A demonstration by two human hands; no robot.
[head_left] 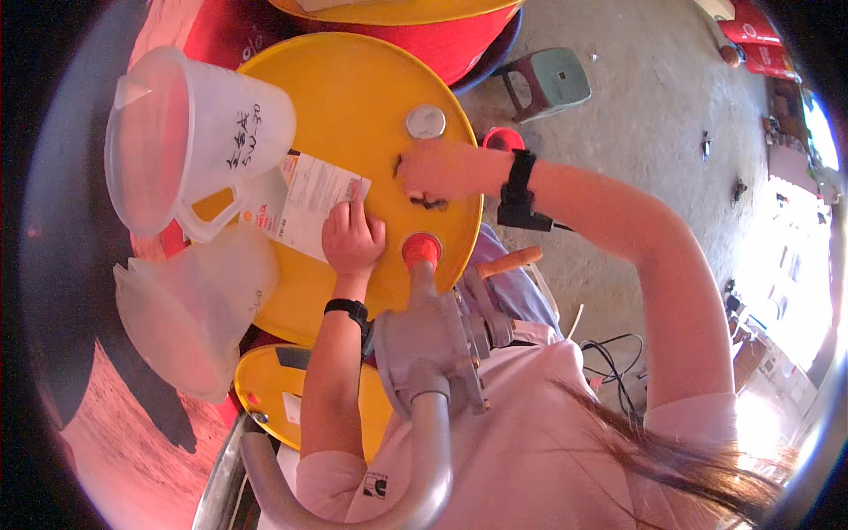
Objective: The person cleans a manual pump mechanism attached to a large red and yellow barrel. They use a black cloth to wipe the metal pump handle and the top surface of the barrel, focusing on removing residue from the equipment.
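Note:
A yellow drum lid [327, 97] lies below both hands. My left hand [353, 240] is closed, with its fingertips on the edge of a white printed label [320, 199] on the lid. My right hand [450, 170] is closed over the lid, right of the label, slightly blurred. Dark bits show at its edge; whether it grips them or they are marks on the lid, I cannot tell. Just below it, a grey rotary hand pump [424, 349] with a wooden crank handle [511, 261] rises from a red fitting [422, 249]. A silver cap [426, 122] sits above my right hand.
Two translucent plastic jugs, one upper [234, 132] and one lower [190, 309], stand along the drum's left side. Other drums adjoin it, including a yellow-topped one [261, 375] below. A green stool [561, 81] and black cables [609, 358] are on the concrete floor at right.

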